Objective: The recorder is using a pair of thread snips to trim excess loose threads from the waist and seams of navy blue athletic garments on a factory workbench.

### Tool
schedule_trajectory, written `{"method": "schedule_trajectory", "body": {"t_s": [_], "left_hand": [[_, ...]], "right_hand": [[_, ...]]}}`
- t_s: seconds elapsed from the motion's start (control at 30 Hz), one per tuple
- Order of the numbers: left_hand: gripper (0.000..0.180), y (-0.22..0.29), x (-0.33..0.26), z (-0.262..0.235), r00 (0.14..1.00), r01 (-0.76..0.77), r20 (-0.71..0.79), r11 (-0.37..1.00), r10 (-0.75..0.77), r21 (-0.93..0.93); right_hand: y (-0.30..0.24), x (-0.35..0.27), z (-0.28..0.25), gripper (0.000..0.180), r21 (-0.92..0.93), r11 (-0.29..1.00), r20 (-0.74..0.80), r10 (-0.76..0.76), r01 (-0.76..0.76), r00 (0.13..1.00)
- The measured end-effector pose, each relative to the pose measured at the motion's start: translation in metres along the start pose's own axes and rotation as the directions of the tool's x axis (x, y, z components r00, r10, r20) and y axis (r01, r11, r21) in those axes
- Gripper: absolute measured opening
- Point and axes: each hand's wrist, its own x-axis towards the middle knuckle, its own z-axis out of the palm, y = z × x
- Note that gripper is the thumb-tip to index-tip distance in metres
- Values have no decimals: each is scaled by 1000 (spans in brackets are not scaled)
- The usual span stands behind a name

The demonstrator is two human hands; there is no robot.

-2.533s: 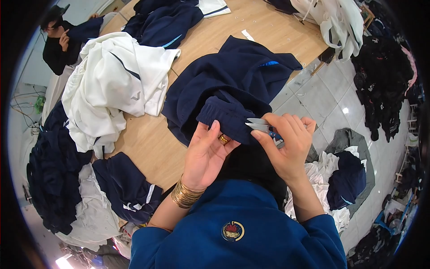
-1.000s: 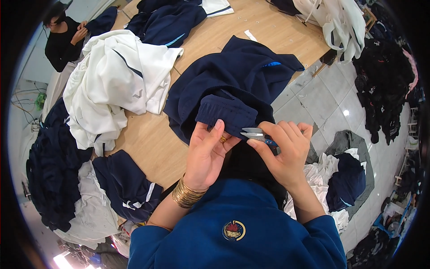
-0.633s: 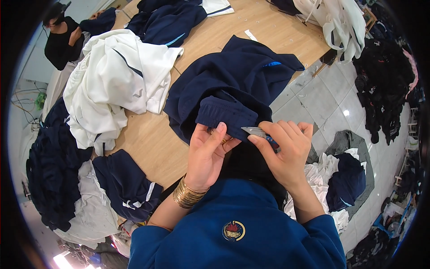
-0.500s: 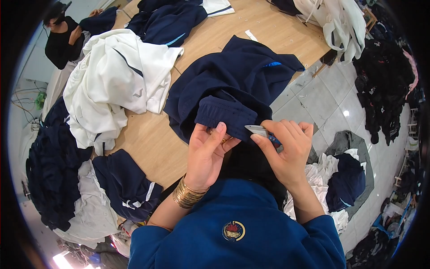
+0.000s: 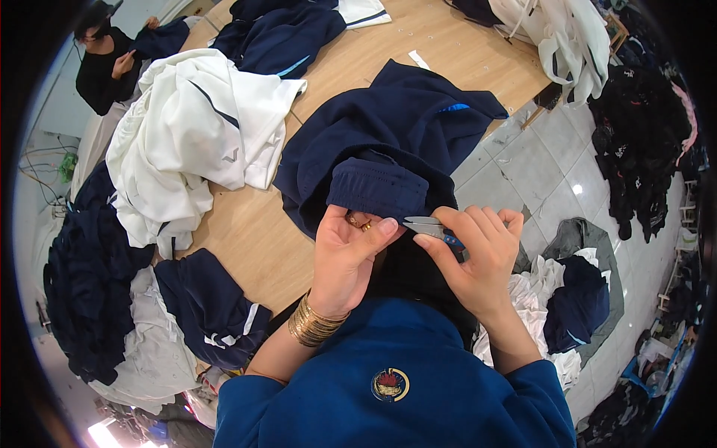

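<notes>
Left hand [image 5: 347, 254] half curled, it grips the lower edge of a gathered band [image 5: 377, 187] on a navy garment [image 5: 373, 119], thumb stretched toward the band's right end and fingers partly hidden by the cloth. Right hand [image 5: 478, 243] closes around small metal snips [image 5: 423, 226] with blue on the handle, their tips at that same end; whether they touch the fabric, I cannot tell. The navy garment spreads over the near right part of a wooden table [image 5: 246, 235], the band folded toward the person. To its left lies a heaped white garment [image 5: 194, 134] with a dark stripe; just beyond it rests a white strip [image 5: 418, 58]. More navy clothing [image 5: 284, 33] sits farther back. At upper left, a co-worker [image 5: 104, 67] in black holds up dark cloth [image 5: 160, 39]. On the right, a black heap [image 5: 631, 149] lies on the tiled floor [image 5: 515, 164].
</notes>
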Motion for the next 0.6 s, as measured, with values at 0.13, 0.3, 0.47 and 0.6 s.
{"method": "schedule_trajectory", "body": {"t_s": [0.13,0.3,0.47,0.6], "left_hand": [[38,-2,-1,-2,1000,3,0,1000,-3,13],[37,-3,-1,-2,1000,3,-14,1000,-3,6],[39,-3,1,0,999,32,-18,999,-32,-2],[40,-3,2,-2,998,57,-26,998,-57,-5]], "right_hand": [[-1,-1,0,22,-1,1000,5,1,-1,1000],[-1,-2,-1,23,-12,1000,8,-1,1,1000],[1,-1,0,23,-13,1000,10,-2,2,1000],[3,-2,3,25,-21,999,-20,-34,33,999]]}}
